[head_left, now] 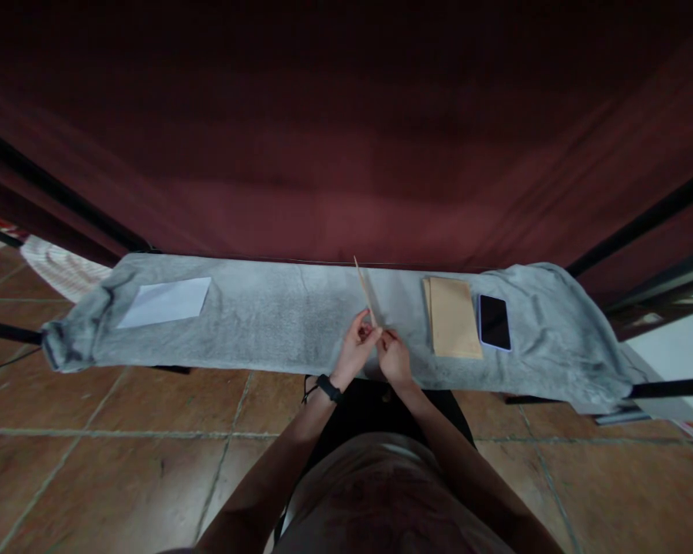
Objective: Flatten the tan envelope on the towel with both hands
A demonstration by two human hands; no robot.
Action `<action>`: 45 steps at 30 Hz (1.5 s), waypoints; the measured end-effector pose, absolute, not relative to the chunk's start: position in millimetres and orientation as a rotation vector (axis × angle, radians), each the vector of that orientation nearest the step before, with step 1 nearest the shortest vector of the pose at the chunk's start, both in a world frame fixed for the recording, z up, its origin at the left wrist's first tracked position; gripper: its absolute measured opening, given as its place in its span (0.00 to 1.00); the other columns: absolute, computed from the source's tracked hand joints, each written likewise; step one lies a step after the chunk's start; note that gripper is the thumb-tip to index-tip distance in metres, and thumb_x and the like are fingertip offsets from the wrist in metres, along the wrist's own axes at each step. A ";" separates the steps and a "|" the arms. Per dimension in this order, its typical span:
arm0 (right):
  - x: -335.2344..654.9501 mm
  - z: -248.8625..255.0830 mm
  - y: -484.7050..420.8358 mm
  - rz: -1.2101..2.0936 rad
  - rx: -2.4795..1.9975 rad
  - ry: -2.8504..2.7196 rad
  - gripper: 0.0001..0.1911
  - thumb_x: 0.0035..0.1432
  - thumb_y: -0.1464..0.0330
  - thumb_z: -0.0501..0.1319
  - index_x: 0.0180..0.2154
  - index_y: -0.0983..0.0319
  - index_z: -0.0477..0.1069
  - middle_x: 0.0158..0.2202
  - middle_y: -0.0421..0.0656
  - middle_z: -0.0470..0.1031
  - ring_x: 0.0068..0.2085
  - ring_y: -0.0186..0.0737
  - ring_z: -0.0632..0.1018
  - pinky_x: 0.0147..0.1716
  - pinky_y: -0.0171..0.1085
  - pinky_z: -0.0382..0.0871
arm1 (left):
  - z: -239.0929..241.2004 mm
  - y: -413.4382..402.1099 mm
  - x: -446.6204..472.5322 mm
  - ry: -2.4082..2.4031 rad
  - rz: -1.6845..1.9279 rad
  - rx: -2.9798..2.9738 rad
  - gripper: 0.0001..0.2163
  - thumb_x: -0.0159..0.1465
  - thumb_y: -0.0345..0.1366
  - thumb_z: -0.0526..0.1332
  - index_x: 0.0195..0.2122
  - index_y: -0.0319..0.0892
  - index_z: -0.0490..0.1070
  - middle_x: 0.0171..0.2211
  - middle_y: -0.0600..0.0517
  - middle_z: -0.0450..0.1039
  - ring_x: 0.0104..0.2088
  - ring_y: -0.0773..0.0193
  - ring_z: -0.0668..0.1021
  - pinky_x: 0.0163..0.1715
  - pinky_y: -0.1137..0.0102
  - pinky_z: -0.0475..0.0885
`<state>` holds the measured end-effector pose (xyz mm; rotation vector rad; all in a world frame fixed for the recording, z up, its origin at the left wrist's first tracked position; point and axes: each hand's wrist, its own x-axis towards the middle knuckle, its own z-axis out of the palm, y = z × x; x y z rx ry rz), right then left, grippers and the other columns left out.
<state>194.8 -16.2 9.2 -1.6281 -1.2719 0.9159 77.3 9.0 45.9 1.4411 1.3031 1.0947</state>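
Both of my hands meet above the near edge of a bench covered with a grey blanket (277, 315). My left hand (356, 346), with a black band on its wrist, and my right hand (393, 358) together pinch the lower end of a brown envelope (366, 292) held up on edge, so it shows as a thin tilted strip. A stack of brown envelopes (451, 317) lies just right of my hands.
A dark phone (493, 322) lies face up to the right of the envelope stack. A white sheet of paper (166, 302) rests at the blanket's left end. A dark red curtain hangs behind the bench. Brown floor tiles lie below.
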 end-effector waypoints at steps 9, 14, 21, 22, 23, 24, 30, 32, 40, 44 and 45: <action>180.7 -0.6 -24.0 1.446 -1.254 -0.761 0.23 0.56 0.48 0.57 0.35 0.62 0.73 0.34 0.49 0.82 0.37 0.46 0.83 0.41 0.45 0.78 | 5.1 10.5 68.3 1.421 0.950 1.239 0.27 0.64 0.35 0.61 0.63 0.36 0.59 0.35 0.49 0.77 0.35 0.62 0.80 0.37 0.66 0.77; 181.0 3.7 -27.5 1.642 -1.223 -0.748 0.17 0.58 0.55 0.58 0.33 0.63 0.74 0.31 0.49 0.82 0.32 0.43 0.83 0.36 0.42 0.78 | 2.2 17.8 64.4 1.492 0.911 1.344 0.23 0.62 0.32 0.60 0.60 0.38 0.65 0.29 0.52 0.76 0.29 0.63 0.78 0.31 0.68 0.75; 201.8 9.0 -46.1 1.440 -1.391 -1.016 0.16 0.63 0.59 0.54 0.41 0.60 0.77 0.38 0.47 0.82 0.37 0.44 0.83 0.40 0.44 0.78 | 14.2 10.8 54.0 1.721 0.683 1.635 0.24 0.62 0.30 0.58 0.60 0.40 0.66 0.28 0.53 0.77 0.26 0.64 0.77 0.29 0.71 0.69; 205.5 8.9 -48.9 1.270 -1.443 -1.141 0.16 0.65 0.60 0.53 0.43 0.58 0.76 0.41 0.46 0.82 0.41 0.45 0.82 0.43 0.45 0.78 | 16.7 8.9 53.3 1.745 0.645 1.666 0.23 0.63 0.31 0.58 0.61 0.41 0.66 0.29 0.53 0.78 0.27 0.63 0.78 0.29 0.72 0.69; 209.4 8.7 -51.6 1.090 -1.481 -1.292 0.17 0.66 0.62 0.51 0.46 0.57 0.76 0.45 0.46 0.81 0.45 0.45 0.81 0.48 0.45 0.76 | 19.0 6.9 53.1 1.770 0.609 1.695 0.23 0.63 0.32 0.58 0.61 0.42 0.66 0.30 0.52 0.78 0.28 0.63 0.78 0.29 0.72 0.69; 213.3 8.1 -54.1 0.902 -1.499 -1.471 0.17 0.67 0.64 0.50 0.49 0.56 0.75 0.49 0.45 0.79 0.49 0.44 0.80 0.53 0.46 0.73 | 21.2 5.1 53.0 1.797 0.569 1.725 0.23 0.64 0.33 0.58 0.61 0.42 0.65 0.31 0.51 0.79 0.29 0.62 0.79 0.29 0.71 0.69; 230.6 0.6 -66.9 0.319 -1.434 -2.183 0.23 0.68 0.68 0.52 0.63 0.58 0.64 0.65 0.45 0.65 0.64 0.44 0.67 0.66 0.51 0.57 | 27.7 -5.9 50.9 1.924 0.312 1.926 0.22 0.67 0.38 0.56 0.62 0.43 0.65 0.36 0.47 0.80 0.35 0.55 0.81 0.36 0.66 0.72; 231.3 -1.6 -68.4 0.269 -1.471 -2.190 0.24 0.68 0.68 0.52 0.64 0.58 0.62 0.65 0.45 0.64 0.64 0.45 0.67 0.66 0.51 0.56 | 27.9 -6.4 50.3 1.914 0.328 2.070 0.20 0.68 0.39 0.55 0.60 0.43 0.67 0.41 0.44 0.79 0.40 0.53 0.80 0.42 0.63 0.73; 231.0 -6.3 -65.7 0.283 -1.445 -2.114 0.24 0.65 0.72 0.54 0.62 0.59 0.66 0.61 0.46 0.70 0.61 0.44 0.72 0.64 0.50 0.62 | 15.5 49.5 86.3 1.242 0.389 2.606 0.23 0.73 0.42 0.44 0.66 0.41 0.59 0.67 0.46 0.58 0.68 0.57 0.58 0.67 0.57 0.53; 234.4 -7.6 -67.1 0.349 -1.419 -2.126 0.24 0.66 0.72 0.52 0.62 0.60 0.66 0.63 0.46 0.68 0.62 0.43 0.70 0.65 0.49 0.61 | 7.7 92.0 109.8 1.202 0.269 2.648 0.26 0.72 0.43 0.44 0.69 0.40 0.53 0.69 0.46 0.53 0.70 0.58 0.54 0.69 0.57 0.47; 235.0 -7.9 -67.5 0.362 -1.419 -2.124 0.24 0.66 0.72 0.52 0.62 0.60 0.66 0.63 0.46 0.68 0.63 0.43 0.69 0.65 0.49 0.61 | 6.8 100.6 114.6 1.202 0.256 2.648 0.26 0.72 0.42 0.44 0.70 0.40 0.52 0.69 0.46 0.53 0.70 0.58 0.53 0.69 0.57 0.46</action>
